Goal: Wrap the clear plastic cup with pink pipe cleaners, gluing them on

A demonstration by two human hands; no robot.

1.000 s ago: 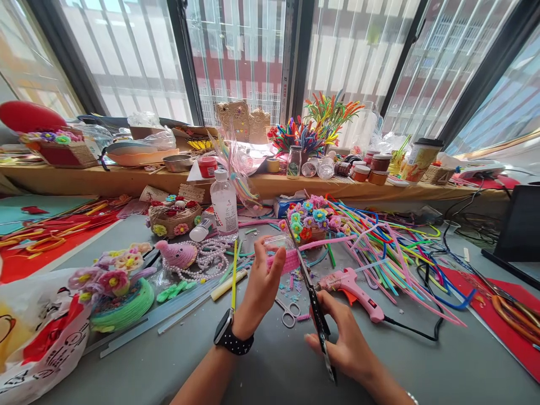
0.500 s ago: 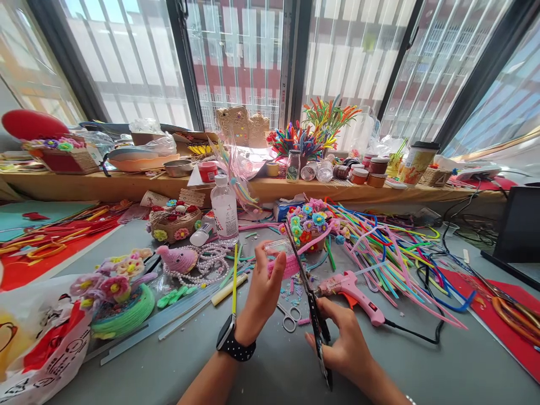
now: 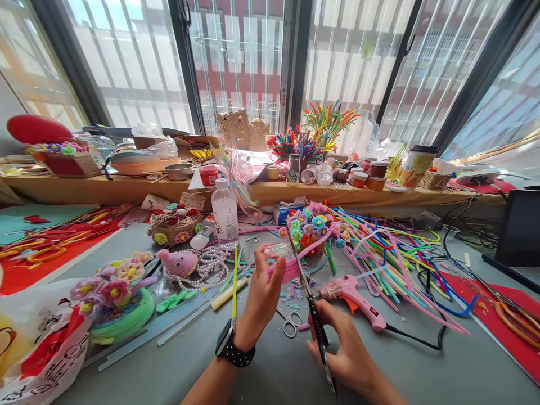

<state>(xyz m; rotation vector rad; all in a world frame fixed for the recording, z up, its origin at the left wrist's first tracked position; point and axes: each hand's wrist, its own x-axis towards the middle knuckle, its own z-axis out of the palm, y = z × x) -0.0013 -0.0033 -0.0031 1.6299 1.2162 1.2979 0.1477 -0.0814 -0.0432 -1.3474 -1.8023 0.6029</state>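
Note:
My left hand [image 3: 262, 301], with a watch on its wrist, is closed round a small clear container [image 3: 278, 250] wrapped in fuzzy pink pipe cleaner [image 3: 289, 271]. Its thumb stands up along the near side. In my right hand [image 3: 343, 343] are long black-handled scissors [image 3: 313, 309], blades pointing up and away. The blades cross just right of the pink coil, where a loose pink strand [image 3: 317, 246] sticks out; whether they touch it I cannot tell. Below lie small silver scissors [image 3: 290, 325] and bits of coloured trimmings [image 3: 295, 291]. A pink hot glue gun [image 3: 354, 298] lies to the right.
Loose pipe cleaners [image 3: 392, 259] spread at the right. Behind stand a flower-filled basket [image 3: 314, 247] and a clear bottle [image 3: 225, 214]. Glue sticks [image 3: 139, 332], a pearl string [image 3: 213, 270] and a green flower pot [image 3: 126, 318] lie left. The glue gun's black cord [image 3: 415, 340] curves right.
The scissors' handles have come closer together as my right hand closes. The pink strand right of the blades shows more clearly. My left hand keeps its hold, nearly still.

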